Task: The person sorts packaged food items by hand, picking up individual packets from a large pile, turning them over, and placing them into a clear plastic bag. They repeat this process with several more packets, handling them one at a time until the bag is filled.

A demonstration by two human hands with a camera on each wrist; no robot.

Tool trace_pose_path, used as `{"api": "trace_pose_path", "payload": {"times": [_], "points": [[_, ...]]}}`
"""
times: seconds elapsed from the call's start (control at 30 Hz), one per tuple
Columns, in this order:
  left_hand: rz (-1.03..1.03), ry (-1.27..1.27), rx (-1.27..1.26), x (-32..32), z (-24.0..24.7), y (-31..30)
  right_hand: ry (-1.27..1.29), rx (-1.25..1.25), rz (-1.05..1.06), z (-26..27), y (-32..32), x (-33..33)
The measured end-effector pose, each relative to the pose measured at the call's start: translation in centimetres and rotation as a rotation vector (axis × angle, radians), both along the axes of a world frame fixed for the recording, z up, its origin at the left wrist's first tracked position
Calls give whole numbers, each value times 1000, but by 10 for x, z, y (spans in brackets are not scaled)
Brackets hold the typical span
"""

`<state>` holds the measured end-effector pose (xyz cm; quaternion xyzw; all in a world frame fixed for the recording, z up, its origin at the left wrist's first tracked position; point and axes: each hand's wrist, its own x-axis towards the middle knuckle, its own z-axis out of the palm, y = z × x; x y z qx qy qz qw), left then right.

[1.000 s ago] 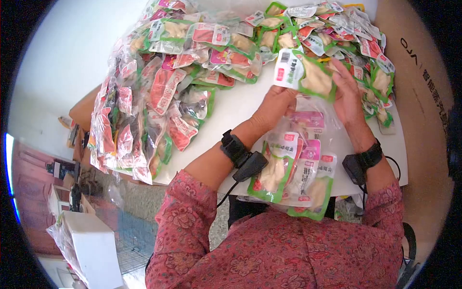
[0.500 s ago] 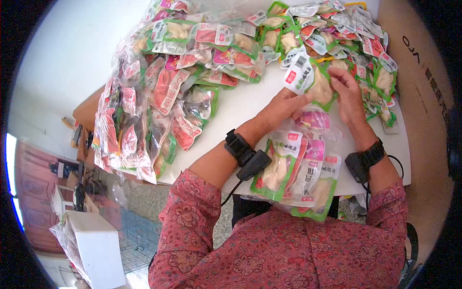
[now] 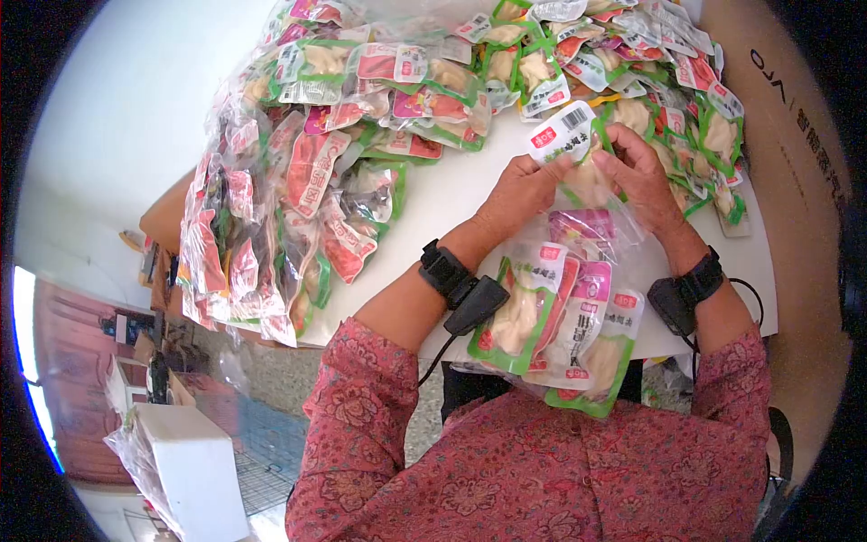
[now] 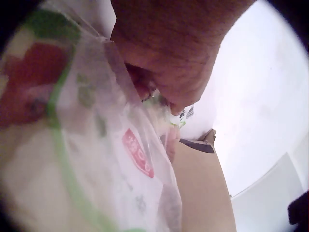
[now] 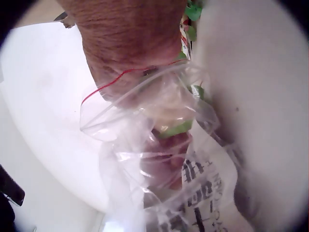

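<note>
Both hands meet above the white table. My left hand point(image 3: 519, 194) pinches a sealed snack packet point(image 3: 562, 135), with a white label, green edging and pale food inside, by its lower left side. From the right, my right hand point(image 3: 643, 176) pinches the same packet, thumb and curled fingers at its edge. Just below hangs a clear zip bag point(image 5: 104, 121) with a red line along its mouth, its film overlapping the right fingers in the right wrist view. Inside are several similar packets point(image 3: 519, 316), close to the person's front. The left fingertips are partly hidden in the left wrist view.
A large heap of snack packets point(image 3: 316, 172) covers the table's left side, many in clear bags. Another heap of loose packets point(image 3: 623, 63) lies at the back right. A big cardboard sheet point(image 3: 790, 208) stands along the right edge. A white box point(image 3: 194, 470) sits lower left.
The packet has tilted and come slightly lower. My right hand has gone from spread fingers at its right end to a pinch, and both hands have drawn closer together.
</note>
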<state>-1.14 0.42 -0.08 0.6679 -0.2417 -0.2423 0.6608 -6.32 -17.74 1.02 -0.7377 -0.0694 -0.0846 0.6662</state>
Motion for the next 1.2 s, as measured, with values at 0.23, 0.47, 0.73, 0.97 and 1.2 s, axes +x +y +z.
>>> {"api": "trace_pose_path", "payload": {"times": [0.23, 0.47, 0.73, 0.97, 1.2], "points": [[15, -12, -10, 0, -1, 0, -101, -9, 1, 1, 6, 0], [27, -40, -21, 0, -2, 0, -90, -43, -89, -6, 3, 3], [56, 51, -164, 2, -7, -1, -102, 55, -83, -10, -2, 5], [19, 30, -105, -4, 2, 1, -133, 21, -194, -10, -3, 4], [-8, 104, -235, -6, 4, -1, -126, 27, -184, -10, -3, 2]]}}
